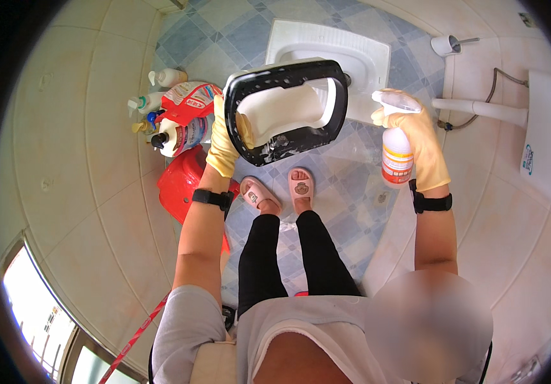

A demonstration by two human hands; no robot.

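The squat toilet (358, 54) lies set into the blue tiled floor (346, 211) just beyond both hands. In front of it, the left hand (223, 144), in a yellow glove, grips the near left rim of a black tub (286, 109) and tips it up on edge, so its wet white inside faces the person; held this way the inside seems open to the spray and free to drain toward the floor. The right hand (426, 137), also gloved, is closed around a spray bottle (396, 150), upright, nozzle turned toward the tub and just beside its right rim.

Below the left hand a red stool (186, 182) crowds the wall. Left of that hand stands a cluster of cleaning bottles (173, 118), close to the tub. Right of the right hand a white pipe (480, 109) runs toward a white fixture. The person's sandalled feet (282, 189) stand right under the tub.
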